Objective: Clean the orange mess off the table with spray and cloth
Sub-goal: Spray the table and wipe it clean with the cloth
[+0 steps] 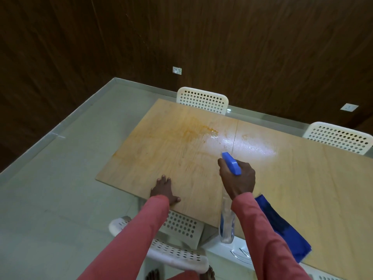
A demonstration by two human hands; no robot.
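From the head camera, the right hand (238, 176) grips a spray bottle (227, 225) by its neck, fingers curled round below the blue trigger head (231, 163), whose nozzle points away from the person toward the far part of the light wooden table (292, 188). The bottle's clear body hangs down under the wrist, near the table's near edge.

The orange mess (191, 130) is a wide, thin smear across the far left part of the tabletop, densest near the far edge, with a wet, glossy patch (228, 141) just to its right where light reflects. It lies ahead of both hands and apart from them; the nozzle is the closest thing to it, just short of the wet patch.

The left hand (164, 190) rests flat on the table near its near edge, fingers straight and spread, holding nothing, with fainter orange streaks just ahead of its fingertips.

A blue cloth (282, 225) lies on the table to the right of the right forearm, partly hidden by the pink sleeve (260, 235).

White perforated chairs stand at the far side (202, 100), at the far right (339, 137) and at the near edge below the arms (177, 225).
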